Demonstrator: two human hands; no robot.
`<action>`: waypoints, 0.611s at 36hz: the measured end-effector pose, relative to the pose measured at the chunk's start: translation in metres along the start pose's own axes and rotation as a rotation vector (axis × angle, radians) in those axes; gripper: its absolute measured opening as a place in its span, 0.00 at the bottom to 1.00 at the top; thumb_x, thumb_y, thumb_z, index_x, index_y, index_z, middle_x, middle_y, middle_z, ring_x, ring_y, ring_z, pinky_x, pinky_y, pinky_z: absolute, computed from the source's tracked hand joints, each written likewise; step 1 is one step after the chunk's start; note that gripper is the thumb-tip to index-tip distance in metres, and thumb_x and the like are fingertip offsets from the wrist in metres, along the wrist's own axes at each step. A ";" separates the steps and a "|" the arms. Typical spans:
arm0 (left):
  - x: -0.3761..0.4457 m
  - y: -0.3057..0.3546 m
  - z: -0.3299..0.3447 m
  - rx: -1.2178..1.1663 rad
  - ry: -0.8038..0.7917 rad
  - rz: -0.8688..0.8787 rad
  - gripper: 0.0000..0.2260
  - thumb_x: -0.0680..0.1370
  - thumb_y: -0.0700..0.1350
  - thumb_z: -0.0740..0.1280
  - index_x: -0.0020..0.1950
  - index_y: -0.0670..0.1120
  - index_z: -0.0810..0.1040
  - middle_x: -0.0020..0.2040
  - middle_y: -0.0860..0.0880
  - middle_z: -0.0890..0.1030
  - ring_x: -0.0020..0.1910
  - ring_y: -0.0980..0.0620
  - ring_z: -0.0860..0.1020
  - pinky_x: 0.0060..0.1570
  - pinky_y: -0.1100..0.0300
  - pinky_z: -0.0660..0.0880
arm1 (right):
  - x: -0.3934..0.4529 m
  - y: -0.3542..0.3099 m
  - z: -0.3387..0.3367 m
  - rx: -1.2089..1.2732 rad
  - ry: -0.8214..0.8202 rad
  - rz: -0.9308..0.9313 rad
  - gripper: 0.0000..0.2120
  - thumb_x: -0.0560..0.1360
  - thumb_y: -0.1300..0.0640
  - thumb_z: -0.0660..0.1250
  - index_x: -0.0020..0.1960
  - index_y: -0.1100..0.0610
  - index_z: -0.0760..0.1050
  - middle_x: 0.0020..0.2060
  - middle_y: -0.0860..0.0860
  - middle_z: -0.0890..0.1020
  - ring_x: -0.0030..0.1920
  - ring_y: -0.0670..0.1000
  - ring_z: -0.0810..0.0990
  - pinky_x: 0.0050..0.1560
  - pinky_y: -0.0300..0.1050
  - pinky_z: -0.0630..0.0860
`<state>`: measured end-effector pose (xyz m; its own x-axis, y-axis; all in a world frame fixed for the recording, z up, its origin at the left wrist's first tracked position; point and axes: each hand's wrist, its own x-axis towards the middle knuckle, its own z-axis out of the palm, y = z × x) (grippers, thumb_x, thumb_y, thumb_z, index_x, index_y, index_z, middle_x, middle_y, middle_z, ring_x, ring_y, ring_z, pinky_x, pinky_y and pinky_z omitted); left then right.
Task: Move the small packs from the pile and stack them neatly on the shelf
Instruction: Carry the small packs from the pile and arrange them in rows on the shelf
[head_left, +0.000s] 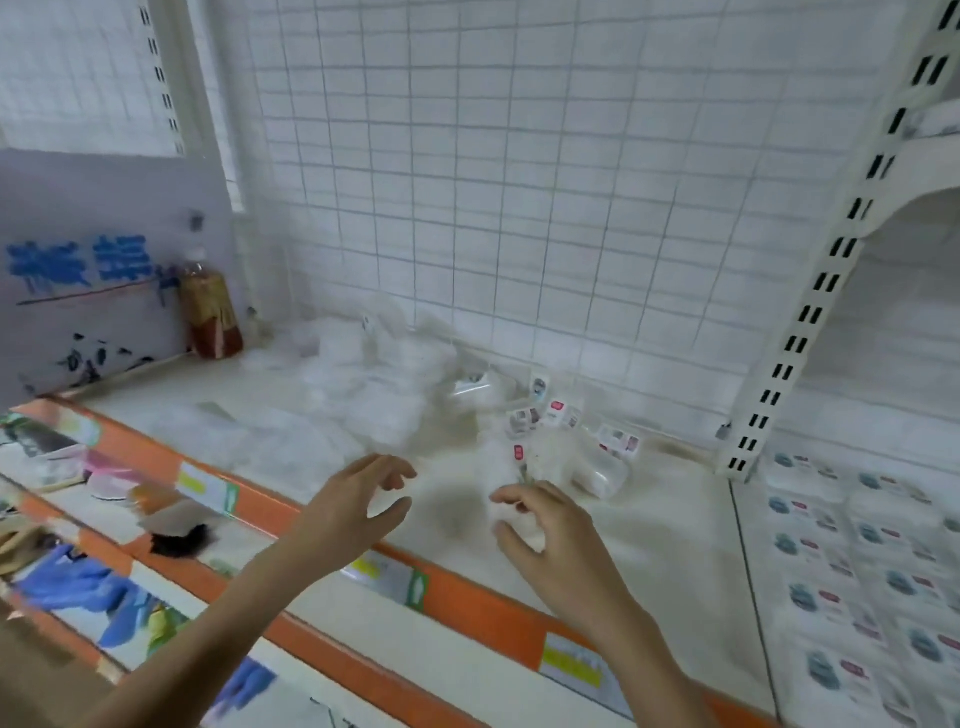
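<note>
Lighting: bright, even, cool white, source not visible. Shadows: faint, soft smudge on the shelf (649, 525) between the hands. Focus: soft overall; motion blur on the pile of packs (374, 384) and lower-left goods. Edges: wide-angle bending of the upright post (841, 249).

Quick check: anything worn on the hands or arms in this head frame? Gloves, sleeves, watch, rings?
Nothing worn that shows. The left hand and right hand are bare, no gloves, and both forearms are uncovered down to the bottom frame edge, with no sleeve in view. No watch, band or ring is visible, though motion blur could hide something small.
</note>
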<state>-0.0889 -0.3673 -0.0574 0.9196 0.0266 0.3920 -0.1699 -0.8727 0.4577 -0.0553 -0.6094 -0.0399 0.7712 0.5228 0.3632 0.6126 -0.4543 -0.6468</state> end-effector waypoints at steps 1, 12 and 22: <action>0.005 -0.006 -0.001 -0.023 -0.014 0.027 0.11 0.72 0.51 0.63 0.54 0.52 0.75 0.45 0.59 0.74 0.49 0.65 0.71 0.44 0.76 0.67 | 0.004 -0.002 0.005 -0.002 0.029 0.023 0.10 0.76 0.52 0.63 0.57 0.43 0.73 0.52 0.35 0.73 0.54 0.36 0.71 0.52 0.28 0.67; 0.077 -0.015 0.001 -0.288 -0.152 0.236 0.11 0.73 0.48 0.66 0.54 0.46 0.76 0.45 0.53 0.75 0.44 0.60 0.74 0.43 0.74 0.69 | 0.035 -0.009 0.007 -0.111 0.426 0.259 0.12 0.73 0.61 0.67 0.52 0.48 0.74 0.49 0.45 0.75 0.45 0.38 0.73 0.42 0.23 0.66; 0.150 0.050 0.043 -0.059 -0.417 0.283 0.16 0.74 0.47 0.68 0.59 0.42 0.74 0.56 0.44 0.75 0.56 0.46 0.74 0.48 0.60 0.68 | 0.057 0.001 -0.010 -0.145 0.255 0.552 0.30 0.72 0.54 0.70 0.70 0.50 0.62 0.65 0.50 0.67 0.64 0.50 0.67 0.63 0.45 0.66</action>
<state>0.0555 -0.4281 -0.0105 0.8960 -0.4141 0.1605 -0.4411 -0.7883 0.4289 -0.0090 -0.5875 -0.0128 0.9870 0.0026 0.1609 0.1150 -0.7109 -0.6938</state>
